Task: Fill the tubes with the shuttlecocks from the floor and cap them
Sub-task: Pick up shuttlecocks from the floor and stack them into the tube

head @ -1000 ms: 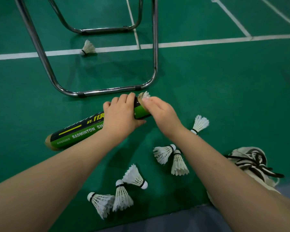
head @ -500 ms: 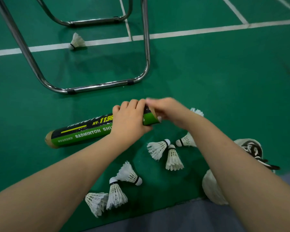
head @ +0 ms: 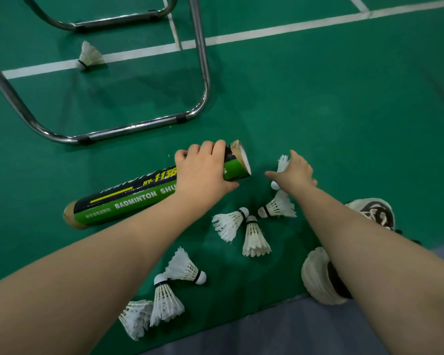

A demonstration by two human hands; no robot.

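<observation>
There is one camera. It sits on the person's head and looks forward and down at the green floor (head: 331, 111). It is wide and close. Both bare arms come in from 6 o'clock. The left hand (head: 203, 172) and right hand (head: 296, 172) sit near the middle. The words on the tube (head: 128, 201) are easy to read. Chair legs (head: 204, 73) stand farther off at 11 o'clock.

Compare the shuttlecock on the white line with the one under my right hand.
The far shuttlecock lies alone, untouched, on the white line; the near shuttlecock is held under the right hand, only feather tips and cork showing. The far shuttlecock sits beyond the chair frame; the near shuttlecock is beside the open end of the tube. Both have white feathers.
</observation>
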